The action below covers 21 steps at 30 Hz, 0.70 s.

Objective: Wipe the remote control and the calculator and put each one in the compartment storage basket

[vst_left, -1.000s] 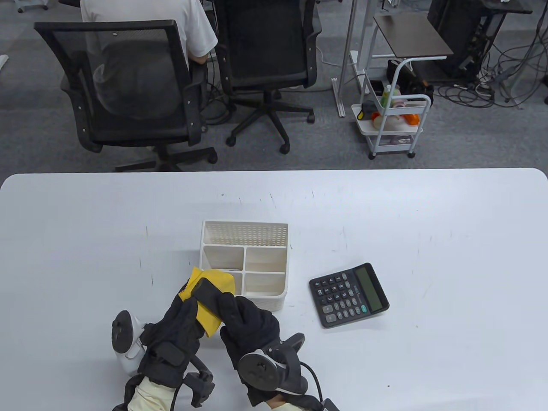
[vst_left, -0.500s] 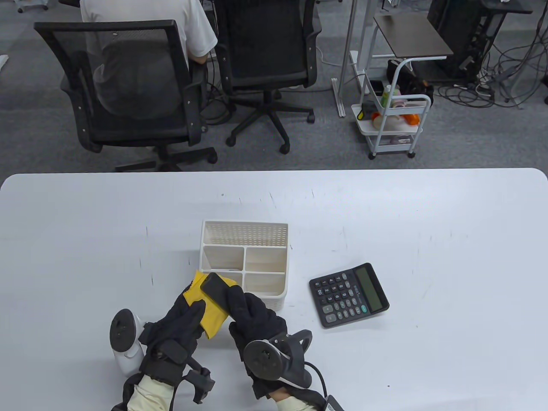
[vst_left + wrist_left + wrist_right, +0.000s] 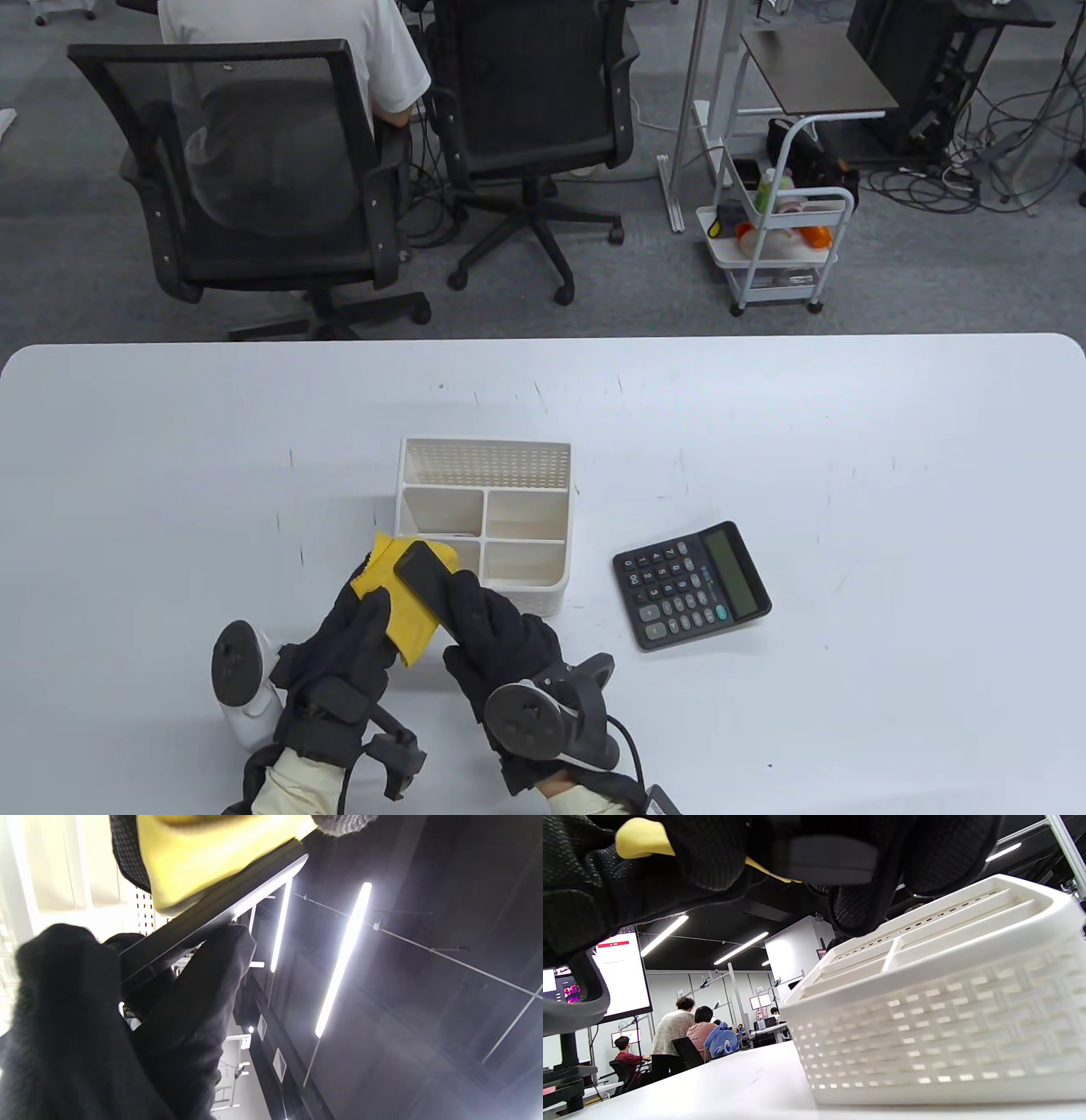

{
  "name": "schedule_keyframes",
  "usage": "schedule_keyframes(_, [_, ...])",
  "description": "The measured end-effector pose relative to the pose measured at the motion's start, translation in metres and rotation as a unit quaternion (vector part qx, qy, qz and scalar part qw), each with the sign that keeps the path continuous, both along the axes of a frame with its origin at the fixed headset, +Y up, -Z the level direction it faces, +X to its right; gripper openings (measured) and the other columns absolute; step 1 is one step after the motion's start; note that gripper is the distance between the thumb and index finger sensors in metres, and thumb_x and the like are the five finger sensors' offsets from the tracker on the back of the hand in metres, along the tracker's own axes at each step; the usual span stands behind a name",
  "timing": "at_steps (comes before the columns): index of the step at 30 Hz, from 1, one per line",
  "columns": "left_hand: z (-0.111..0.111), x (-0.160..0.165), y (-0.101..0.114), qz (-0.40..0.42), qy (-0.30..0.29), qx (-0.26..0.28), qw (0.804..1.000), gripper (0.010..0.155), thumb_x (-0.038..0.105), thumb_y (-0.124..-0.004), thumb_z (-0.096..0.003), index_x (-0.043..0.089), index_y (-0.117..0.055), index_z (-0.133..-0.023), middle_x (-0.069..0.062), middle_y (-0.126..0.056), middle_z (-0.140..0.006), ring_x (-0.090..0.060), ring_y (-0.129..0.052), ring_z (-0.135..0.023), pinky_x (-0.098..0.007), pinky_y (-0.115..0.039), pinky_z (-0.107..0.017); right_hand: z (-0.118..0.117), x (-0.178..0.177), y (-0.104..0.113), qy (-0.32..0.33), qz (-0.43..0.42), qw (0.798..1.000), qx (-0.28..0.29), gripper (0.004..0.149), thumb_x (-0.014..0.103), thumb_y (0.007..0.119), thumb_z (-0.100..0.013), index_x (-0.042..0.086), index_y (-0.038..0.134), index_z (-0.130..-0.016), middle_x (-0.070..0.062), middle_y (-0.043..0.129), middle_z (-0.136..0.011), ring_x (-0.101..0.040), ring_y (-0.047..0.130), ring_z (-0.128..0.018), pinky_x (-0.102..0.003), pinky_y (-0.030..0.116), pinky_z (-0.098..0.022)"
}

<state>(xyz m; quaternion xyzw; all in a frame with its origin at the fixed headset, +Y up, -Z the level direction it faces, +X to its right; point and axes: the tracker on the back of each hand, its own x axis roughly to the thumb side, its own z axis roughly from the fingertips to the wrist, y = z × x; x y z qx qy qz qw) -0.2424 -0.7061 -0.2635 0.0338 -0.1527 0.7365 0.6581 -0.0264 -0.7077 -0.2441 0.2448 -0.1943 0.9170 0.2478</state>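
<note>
**Remote held over the cloth at the basket's near corner**

From the table view, both gloved hands sit low and left of centre. The right hand [image 3: 492, 624] has its fingers curled round the lower end of the black remote control [image 3: 422, 577], which slants up to the left, its top end over the near left corner of the white storage basket [image 3: 484, 454]. The left hand [image 3: 352, 637] holds the yellow cloth [image 3: 405, 632] under and beside the remote, thumb lying over the fabric. The basket stands in the middle of the white bench [image 3: 848, 424], with one long compartment at the back and four smaller ones in front. The calculator [image 3: 691, 586] lies flat to the right of the basket, apart from it, untouched.

From the left wrist view, the cloth [image 3: 212, 853] fills the upper left, pressed on the remote's [image 3: 212, 914] dark edge, which runs diagonally. Black gloved fingers [image 3: 199, 1001] of the right hand grip the remote from below. Ceiling lights fill the right of the frame.

From the right wrist view, gloved fingers [image 3: 704, 853] crowd the top, a bit of cloth [image 3: 638, 838] showing between them and the remote's grey end [image 3: 825, 859] in their grip. The basket [image 3: 946, 1018] looms at the right, standing on the bench [image 3: 712, 1090].
</note>
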Motion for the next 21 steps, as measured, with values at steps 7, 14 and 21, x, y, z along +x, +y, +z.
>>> schedule_keyframes(7, [0.0008, 0.0060, -0.0013, -0.018, -0.025, -0.007, 1.000, 0.054, 0.036, -0.059, -0.0607, 0.015, -0.048, -0.109, -0.018, -0.067, -0.107, -0.039, -0.079, -0.096, -0.050, -0.079, -0.067, 0.0054, -0.0042, 0.0024, -0.002, 0.001, 0.999, 0.034, 0.077, 0.034, 0.076, -0.054, 0.019, 0.027, -0.112, -0.022, 0.071, -0.100, -0.037, 0.091, -0.076, -0.060, 0.072, -0.057])
schedule_keyframes(14, [0.0018, 0.0013, 0.0022, -0.004, -0.011, 0.002, 1.000, 0.054, 0.036, -0.059, -0.0606, 0.014, -0.049, -0.109, -0.019, -0.068, -0.106, -0.040, -0.080, -0.095, -0.050, -0.079, -0.067, 0.0047, -0.0025, 0.0014, -0.001, -0.010, 1.000, 0.014, 0.077, 0.035, 0.075, -0.055, 0.020, 0.027, -0.112, -0.022, 0.071, -0.099, -0.035, 0.093, -0.072, -0.059, 0.073, -0.056])
schedule_keyframes(21, [0.0021, 0.0030, 0.0018, -0.016, -0.024, -0.007, 1.000, 0.056, 0.037, -0.063, -0.0603, 0.013, -0.048, -0.109, -0.019, -0.066, -0.106, -0.039, -0.078, -0.096, -0.050, -0.078, -0.068, 0.0094, -0.0079, 0.0028, 0.017, -0.016, 0.999, 0.040, 0.074, 0.034, 0.075, -0.055, 0.022, 0.029, -0.112, -0.023, 0.070, -0.100, -0.036, 0.090, -0.076, -0.060, 0.071, -0.057])
